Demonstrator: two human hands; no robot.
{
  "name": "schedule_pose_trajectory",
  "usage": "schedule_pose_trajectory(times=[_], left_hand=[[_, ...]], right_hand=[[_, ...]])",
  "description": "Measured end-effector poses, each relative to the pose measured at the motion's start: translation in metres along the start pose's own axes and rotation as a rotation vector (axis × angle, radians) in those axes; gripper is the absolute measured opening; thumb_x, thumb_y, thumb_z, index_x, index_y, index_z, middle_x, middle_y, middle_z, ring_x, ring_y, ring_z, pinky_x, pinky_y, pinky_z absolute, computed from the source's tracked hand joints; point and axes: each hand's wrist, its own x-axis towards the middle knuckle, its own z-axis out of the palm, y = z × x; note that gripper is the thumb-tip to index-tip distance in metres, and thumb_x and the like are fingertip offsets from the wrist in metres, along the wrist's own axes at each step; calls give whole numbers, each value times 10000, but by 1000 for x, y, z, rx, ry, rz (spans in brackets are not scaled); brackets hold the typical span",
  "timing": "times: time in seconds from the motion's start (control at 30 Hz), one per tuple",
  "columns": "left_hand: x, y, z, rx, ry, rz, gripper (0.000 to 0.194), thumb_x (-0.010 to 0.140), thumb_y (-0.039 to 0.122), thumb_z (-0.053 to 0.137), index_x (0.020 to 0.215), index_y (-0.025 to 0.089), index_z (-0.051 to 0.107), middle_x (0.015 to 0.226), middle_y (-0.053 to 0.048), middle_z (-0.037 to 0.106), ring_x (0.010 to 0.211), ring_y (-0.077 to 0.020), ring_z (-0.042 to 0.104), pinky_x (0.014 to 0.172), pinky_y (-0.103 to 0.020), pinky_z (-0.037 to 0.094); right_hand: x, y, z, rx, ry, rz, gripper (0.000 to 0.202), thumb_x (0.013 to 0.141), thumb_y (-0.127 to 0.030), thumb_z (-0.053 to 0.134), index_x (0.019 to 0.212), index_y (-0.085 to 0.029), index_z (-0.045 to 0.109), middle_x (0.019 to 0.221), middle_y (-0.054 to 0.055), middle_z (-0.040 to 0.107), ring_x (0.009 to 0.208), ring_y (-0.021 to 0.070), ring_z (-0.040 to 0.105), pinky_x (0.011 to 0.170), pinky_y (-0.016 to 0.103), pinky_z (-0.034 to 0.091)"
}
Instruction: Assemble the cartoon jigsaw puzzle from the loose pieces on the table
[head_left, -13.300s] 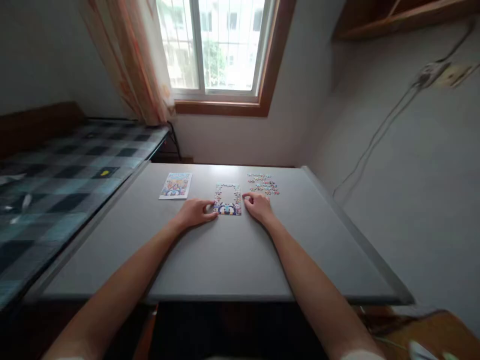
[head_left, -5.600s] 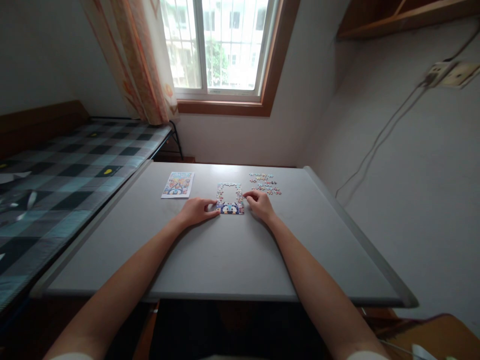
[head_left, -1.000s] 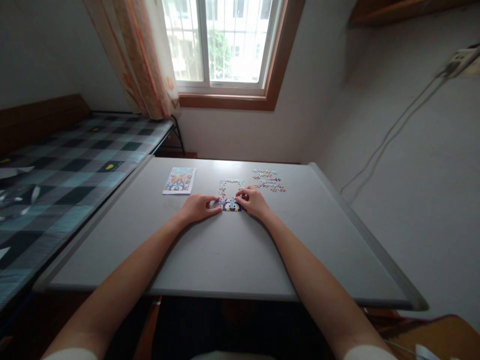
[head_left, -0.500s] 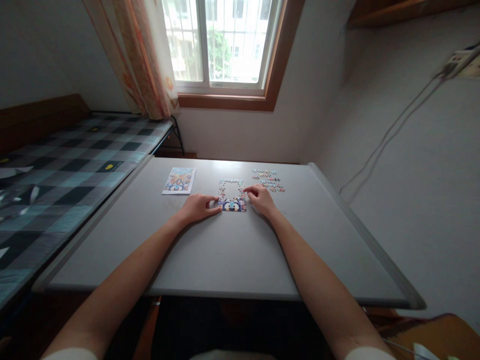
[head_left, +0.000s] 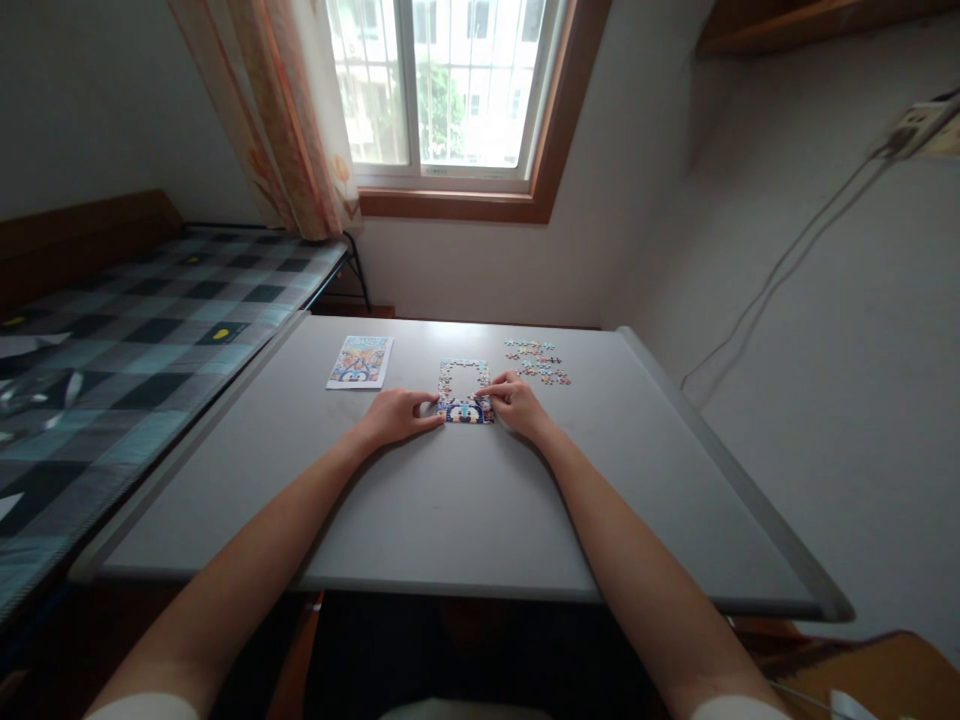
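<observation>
A partly assembled jigsaw puzzle point(head_left: 464, 413) lies flat on the table, a frame of joined pieces around a bare middle, with a blue and white figure along its near side. At its left edge rests my left hand point(head_left: 396, 413), thumb and fingers apart and touching the border. My right hand point(head_left: 516, 404) reaches over the right border, its fingertips together near the inner lower right corner. Anything between those fingertips is too small to make out. Several loose puzzle pieces point(head_left: 546, 377) are spread beyond my right hand.
A printed picture card point(head_left: 360, 362) lies on the white table point(head_left: 450, 510), left of the puzzle. Left of the table stands a bed point(head_left: 150, 330) with a checked cover. The window point(head_left: 465, 90) is ahead, and a cable point(head_left: 780, 255) hangs along the right wall.
My right hand has moved left and slightly nearer, from the puzzle's right edge to over its lower right inner part. My left hand has stayed at the left edge.
</observation>
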Motion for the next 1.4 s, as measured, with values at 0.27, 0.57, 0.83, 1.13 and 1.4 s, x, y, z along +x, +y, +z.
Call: schedule_pose_trajectory(times=[0.27,0.57,0.83,1.13,1.4], left_hand=[[-1,2,-1,1,-2,-13,499,773,594,566,1116,258,700,606,12,599,537,-117,491,532,-231,254],[-1,2,-2,4,-7,-19,493,775,585,569,1119,255,698,612,10,610,544,-122,500,536,-230,267],[-1,2,-1,7,-9,-6,498,782,591,558,1112,247,701,608,11,607,537,-119,494,536,-233,269],[-1,2,-2,4,-10,-4,507,781,598,553,1121,251,696,604,11,601,534,-120,492,533,-232,267],[-1,2,-1,3,-8,-8,505,775,599,555,1113,253,699,594,13,592,548,-125,505,534,-232,270]], right_hand=[[-1,-1,1,-40,-26,-8,304,790,-79,528,887,-246,763,880,39,558,765,116,546,784,268,466],[-2,-3,1,-30,-24,-2,305,782,-73,529,870,-246,765,867,38,563,763,118,550,769,270,469],[0,0,-1,22,40,16,325,782,-58,472,900,-171,752,837,43,558,706,110,530,735,257,450],[-1,0,-2,35,53,32,315,789,-85,460,899,-171,742,817,30,537,661,103,498,719,256,436],[0,-1,-4,26,64,33,320,790,-97,454,919,-178,735,809,25,524,660,105,484,723,257,436]])
